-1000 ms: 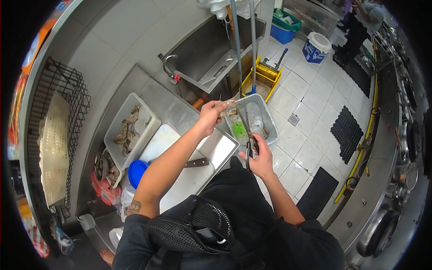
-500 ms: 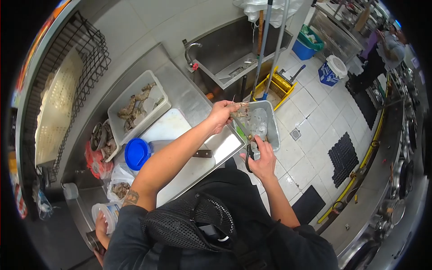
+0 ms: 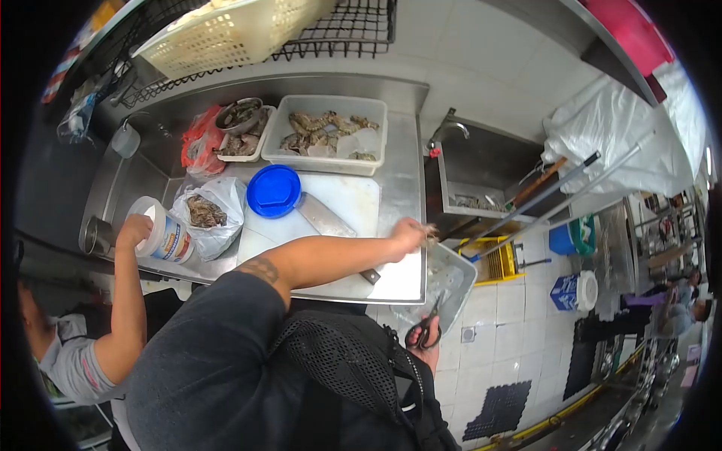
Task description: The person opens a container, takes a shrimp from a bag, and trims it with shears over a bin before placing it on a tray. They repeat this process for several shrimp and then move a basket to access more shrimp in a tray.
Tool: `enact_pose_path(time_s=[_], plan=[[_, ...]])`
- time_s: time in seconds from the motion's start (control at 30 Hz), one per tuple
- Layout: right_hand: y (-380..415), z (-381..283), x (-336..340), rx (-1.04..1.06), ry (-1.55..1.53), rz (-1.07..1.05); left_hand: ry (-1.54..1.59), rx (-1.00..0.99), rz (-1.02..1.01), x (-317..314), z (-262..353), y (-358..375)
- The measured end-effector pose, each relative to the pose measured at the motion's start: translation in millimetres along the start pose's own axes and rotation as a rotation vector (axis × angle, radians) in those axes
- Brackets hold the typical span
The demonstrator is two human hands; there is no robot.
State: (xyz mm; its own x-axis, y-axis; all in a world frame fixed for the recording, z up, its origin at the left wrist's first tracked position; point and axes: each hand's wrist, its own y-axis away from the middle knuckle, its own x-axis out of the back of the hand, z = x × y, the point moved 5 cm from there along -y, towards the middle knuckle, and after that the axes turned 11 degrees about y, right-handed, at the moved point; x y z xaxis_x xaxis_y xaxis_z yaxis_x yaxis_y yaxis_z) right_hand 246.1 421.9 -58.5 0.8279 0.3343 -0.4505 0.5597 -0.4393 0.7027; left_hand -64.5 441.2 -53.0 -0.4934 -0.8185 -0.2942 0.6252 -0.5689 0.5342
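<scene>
My left hand (image 3: 407, 239) is closed around a prawn (image 3: 430, 234), partly hidden by my fingers and blurred. It hovers by the right edge of the steel counter, over the near side of a grey tub (image 3: 468, 279). Lower down, my right hand (image 3: 426, 347) grips black-handled scissors (image 3: 423, 328), blades pointing up beside the tub. Left of my hands lies a white cutting board (image 3: 359, 197) with a cleaver (image 3: 328, 218) and a blue lid (image 3: 274, 191) on it. Behind the board, a plastic tray (image 3: 325, 162) holds several prawns.
At left, a co-worker's hand (image 3: 135, 228) is at a white bucket (image 3: 170, 239), near a plastic bag (image 3: 233, 201) of seafood. A sink (image 3: 481, 161), mop handles (image 3: 579, 179) and a yellow mop bucket (image 3: 496, 259) stand to the right. A basket (image 3: 218, 46) sits overhead.
My view has swung left, bringing the co-worker's arm and body into sight. My left hand has moved away from the scissors with the prawn; my right hand still holds the scissors, now lower.
</scene>
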Motion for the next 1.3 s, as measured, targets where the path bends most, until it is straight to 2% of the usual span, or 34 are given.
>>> enact_pose_path(time_s=[0.07,0.13,0.2,0.3,0.33,0.4,0.43,0.5,0.57,0.63,0.7,0.77,0.8,0.87,1.1,1.17,1.3], plan=[[-4,-7,14,0.014,0.001,0.042,0.061,-0.115,0.159,45,41,-26],[-8,-18,19,-0.01,-0.007,0.083,0.488,-0.376,0.304,74,109,-16],[-5,-28,5,0.026,0.063,0.051,0.688,-0.477,0.434,105,164,-10],[4,-50,-34,0.117,0.201,-0.022,0.799,-0.403,0.424,136,172,4],[-7,-51,-38,0.078,0.232,-0.043,0.82,-0.427,0.468,156,164,21],[-24,-49,-53,0.091,0.241,-0.03,0.673,-0.409,0.334,170,143,52],[-21,-51,-70,0.112,0.256,-0.041,0.677,-0.426,0.357,190,140,66],[-16,-51,-102,0.155,0.339,-0.076,0.426,-0.575,0.542,246,132,109],[-13,-50,-124,0.212,0.465,-0.022,0.173,-0.861,0.811,328,133,138],[-9,-45,-147,0.225,0.514,-0.036,-0.194,-1.041,1.079,395,150,192],[-1,-43,-169,0.337,0.702,-0.044,-0.435,-0.89,1.159,452,156,233],[-1,-38,-183,0.349,0.762,-0.054,-0.879,-0.515,1.126,489,151,254],[-2,-35,-188,0.348,0.776,-0.056,-0.877,-0.513,1.128,499,148,265],[0,-24,-196,0.336,0.793,-0.05,-1.179,-0.102,0.864,507,121,268],[17,2,-214,0.344,0.759,-0.041,-1.056,-0.177,0.664,474,74,292],[22,11,-215,0.286,0.787,-0.003,-1.016,-0.298,0.888,481,93,294],[30,15,-225,0.305,0.808,-0.011,-1.054,-0.424,0.884,502,114,274]])
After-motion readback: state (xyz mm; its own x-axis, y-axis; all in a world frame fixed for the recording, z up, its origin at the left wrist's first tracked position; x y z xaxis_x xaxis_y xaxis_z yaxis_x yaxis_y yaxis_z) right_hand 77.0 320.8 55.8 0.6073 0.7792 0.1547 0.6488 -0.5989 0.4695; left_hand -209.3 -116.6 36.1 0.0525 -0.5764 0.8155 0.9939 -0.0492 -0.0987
